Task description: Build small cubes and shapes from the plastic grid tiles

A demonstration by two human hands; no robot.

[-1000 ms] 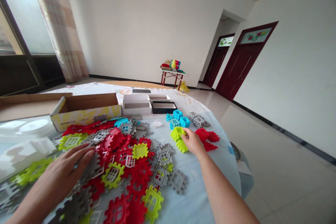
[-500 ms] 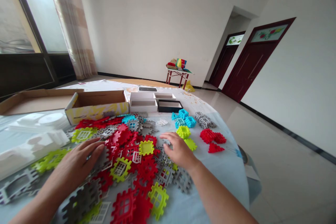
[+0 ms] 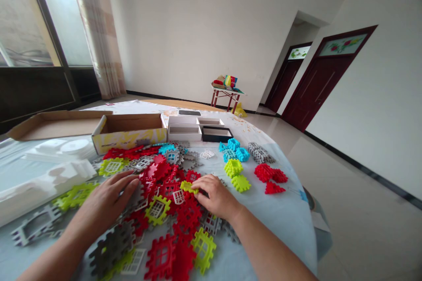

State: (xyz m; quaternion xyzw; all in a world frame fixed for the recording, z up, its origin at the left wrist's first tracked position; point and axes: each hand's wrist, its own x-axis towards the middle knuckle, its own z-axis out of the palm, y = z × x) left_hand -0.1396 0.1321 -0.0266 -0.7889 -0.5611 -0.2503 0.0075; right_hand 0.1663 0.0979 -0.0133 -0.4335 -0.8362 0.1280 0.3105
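Note:
A mixed pile of interlocking plastic building panels covers the near part of the table. My right hand [image 3: 216, 195] pinches the edge of a lime-green square panel [image 3: 188, 187], which tilts above red panels [image 3: 189, 213]. Over the left side of the pile lies my left hand [image 3: 110, 199], its fingers stretched out and thumb apart, resting by grey panels. Between the hands are a lime-green window panel [image 3: 157, 210] and a small white window frame [image 3: 178, 197]. Sorted stacks stand to the right: lime-green [image 3: 233, 167], blue [image 3: 233, 144], red [image 3: 263, 172] and grey [image 3: 259, 153].
An open cardboard box [image 3: 132, 138] and its lid [image 3: 59, 126] stand at the back left. White trays [image 3: 184, 131] and a black tray [image 3: 216, 134] sit behind the pile. White plastic packaging [image 3: 49, 180] lies left. The table's round edge curves along the right.
My right hand has moved left and closed on the lime-green square panel, tilting it up from the pile. My left hand stays over the left side, and the view has shifted slightly.

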